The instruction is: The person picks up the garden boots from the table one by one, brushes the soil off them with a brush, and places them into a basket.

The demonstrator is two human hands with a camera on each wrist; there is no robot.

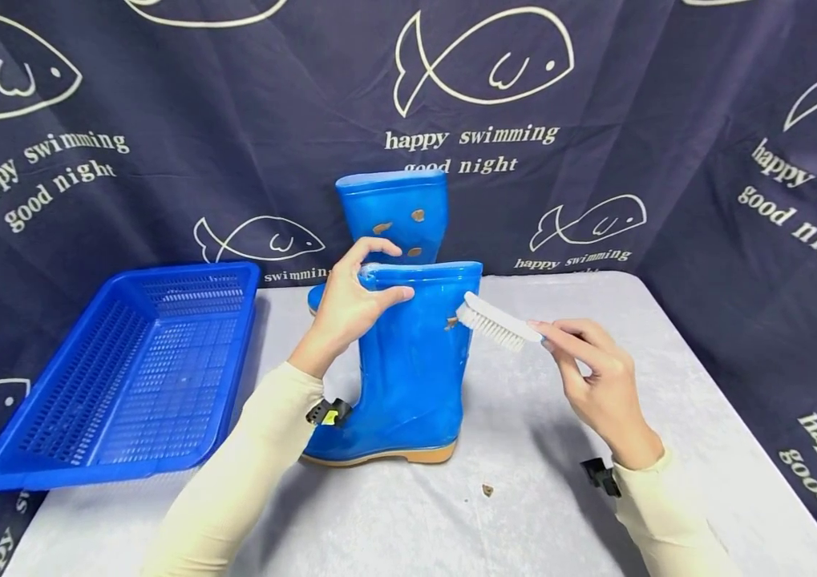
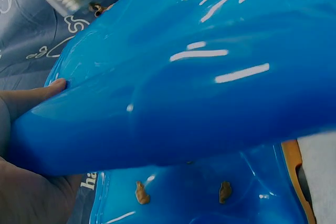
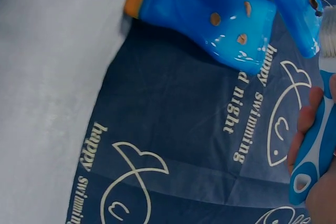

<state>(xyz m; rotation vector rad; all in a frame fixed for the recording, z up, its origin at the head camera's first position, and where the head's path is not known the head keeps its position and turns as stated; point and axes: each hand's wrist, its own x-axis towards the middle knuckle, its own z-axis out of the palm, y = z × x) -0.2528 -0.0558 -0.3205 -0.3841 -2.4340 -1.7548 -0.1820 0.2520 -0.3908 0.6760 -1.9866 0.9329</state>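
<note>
A blue rain boot (image 1: 408,377) with a tan sole stands upright on the table, a brown mud spot (image 1: 451,323) near its top right edge. My left hand (image 1: 350,300) grips the boot's top rim at the left, thumb on the near side. In my right hand (image 1: 599,381) is a scrub brush (image 1: 498,320), its white bristles right at the mud spot. The right wrist view shows the brush's blue-and-white handle (image 3: 315,145) within curled fingers. Behind stands the second blue boot (image 1: 394,204), with several brown spots on its shaft.
A blue plastic basket (image 1: 235,353) with perforated sides sits on the left of the table. One small brown crumb (image 1: 487,490) lies on the pale tabletop (image 1: 538,513) in front of the boot. A dark curtain (image 1: 480,136) with white fish prints hangs behind the table.
</note>
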